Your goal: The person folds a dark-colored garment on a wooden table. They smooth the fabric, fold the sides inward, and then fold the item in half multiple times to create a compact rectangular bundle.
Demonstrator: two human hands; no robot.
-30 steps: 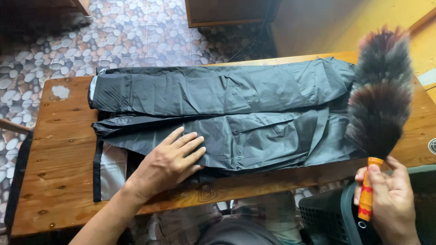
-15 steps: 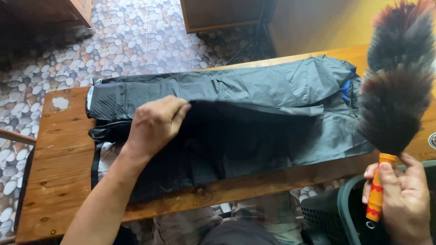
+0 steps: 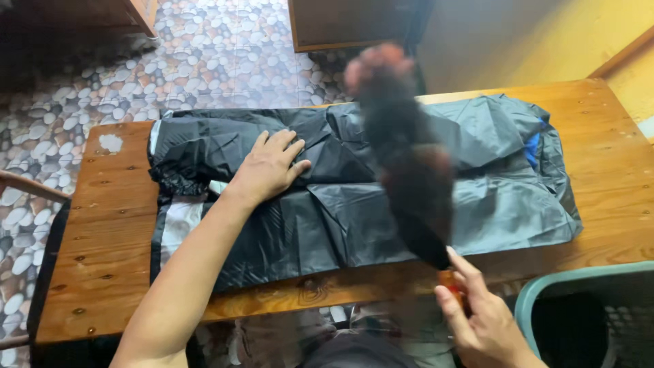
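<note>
A black plastic garment (image 3: 340,204), folded over on itself, lies along a wooden table (image 3: 102,225). My left hand (image 3: 269,167) presses flat on its upper left part, fingers spread. My right hand (image 3: 480,313) grips the orange handle of a feather duster (image 3: 409,163). The duster's dark brown and black feathers are blurred and hang over the middle of the garment. A patch of blue (image 3: 533,150) shows at the garment's right end.
A teal plastic basket (image 3: 545,293) stands at the lower right by the table's front edge. Wooden furniture (image 3: 340,24) and a yellow wall (image 3: 545,34) lie beyond the table, on a pebble-patterned floor (image 3: 68,88).
The duster has swung from the table's right side leftward over the middle of the garment. My left hand has moved up onto the folded top layer and flattened out.
</note>
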